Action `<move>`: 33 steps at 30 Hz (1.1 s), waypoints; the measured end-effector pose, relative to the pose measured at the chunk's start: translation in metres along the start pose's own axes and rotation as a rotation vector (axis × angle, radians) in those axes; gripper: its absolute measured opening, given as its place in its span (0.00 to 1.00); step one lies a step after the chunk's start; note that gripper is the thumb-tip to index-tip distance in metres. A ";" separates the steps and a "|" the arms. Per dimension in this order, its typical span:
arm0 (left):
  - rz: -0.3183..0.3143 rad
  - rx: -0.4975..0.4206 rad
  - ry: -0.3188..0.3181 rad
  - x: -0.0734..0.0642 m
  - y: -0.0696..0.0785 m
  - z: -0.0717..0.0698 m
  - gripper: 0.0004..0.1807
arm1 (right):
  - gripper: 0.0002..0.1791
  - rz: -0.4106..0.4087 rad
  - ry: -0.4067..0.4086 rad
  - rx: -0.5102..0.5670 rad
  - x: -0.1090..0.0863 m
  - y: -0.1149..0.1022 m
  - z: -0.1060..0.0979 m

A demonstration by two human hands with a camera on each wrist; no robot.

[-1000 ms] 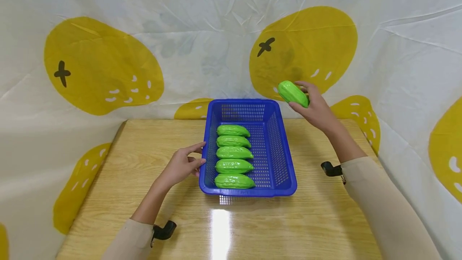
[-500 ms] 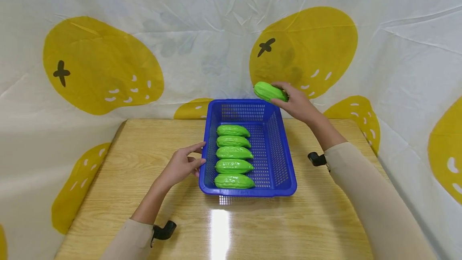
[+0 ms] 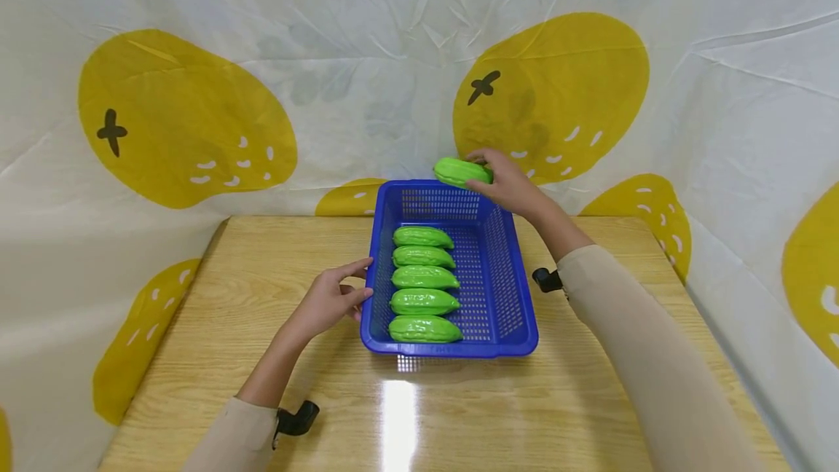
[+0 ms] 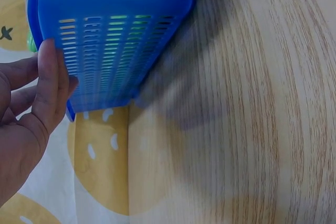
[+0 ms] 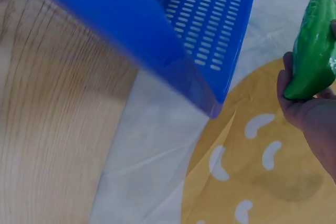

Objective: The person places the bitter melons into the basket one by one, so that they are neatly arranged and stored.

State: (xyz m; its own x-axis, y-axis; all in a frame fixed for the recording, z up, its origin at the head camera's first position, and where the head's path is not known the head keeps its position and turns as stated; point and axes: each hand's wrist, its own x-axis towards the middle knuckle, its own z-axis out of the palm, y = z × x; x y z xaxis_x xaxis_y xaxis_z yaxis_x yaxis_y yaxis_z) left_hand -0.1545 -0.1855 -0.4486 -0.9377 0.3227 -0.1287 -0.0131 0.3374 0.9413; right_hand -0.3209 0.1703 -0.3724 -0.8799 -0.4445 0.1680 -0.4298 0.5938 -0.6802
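Note:
My right hand point(image 3: 514, 184) grips a glossy green ridged bitter melon point(image 3: 456, 172), with thumb and fingers on either side of its right end. It is held above the far rim of a blue perforated basket point(image 3: 452, 349). In the right wrist view the bitter melon point(image 5: 314, 51) lies against the palm side of the fingers, beyond the basket's corner. My left hand point(image 3: 330, 301) touches the basket's left rim with nearly straight fingers. In the left wrist view its fingertips point(image 4: 47, 51) rest on the outer wall by the rim. Several bitter melons point(image 3: 424, 277) lie in a column along the basket's left side.
The basket stands on a wooden table point(image 3: 275, 253), near its far edge. A white cloth point(image 3: 367, 93) with yellow fruit prints hangs behind and beside it. Black wrist mounts point(image 3: 298, 418) stick out from both beige sleeves point(image 3: 629, 319).
My right hand has carried the bitter melon leftward from right of the basket to over its far rim, turning it nearly level. The left hand and basket have stayed in place.

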 end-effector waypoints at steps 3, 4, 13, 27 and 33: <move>0.000 0.001 0.000 0.000 0.000 0.000 0.33 | 0.27 0.025 -0.030 -0.010 0.005 -0.002 0.004; 0.000 0.001 0.000 0.000 0.000 0.000 0.33 | 0.27 0.031 -0.038 -0.021 0.007 -0.002 0.006; 0.003 -0.001 0.000 0.002 -0.001 0.002 0.33 | 0.27 0.089 -0.100 -0.009 0.017 -0.005 0.023; 0.006 0.004 0.000 0.001 -0.002 0.001 0.33 | 0.23 0.217 -0.220 -0.116 0.019 0.002 0.055; -0.007 0.010 0.005 0.003 -0.001 0.001 0.33 | 0.24 0.258 -0.183 -0.140 0.023 0.008 0.068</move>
State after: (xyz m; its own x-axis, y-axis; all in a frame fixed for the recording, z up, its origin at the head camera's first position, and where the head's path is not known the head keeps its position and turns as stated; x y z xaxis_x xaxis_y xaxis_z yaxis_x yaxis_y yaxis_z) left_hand -0.1567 -0.1847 -0.4505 -0.9395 0.3155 -0.1333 -0.0159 0.3486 0.9371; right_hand -0.3312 0.1191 -0.4229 -0.9178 -0.3728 -0.1366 -0.2324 0.7833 -0.5765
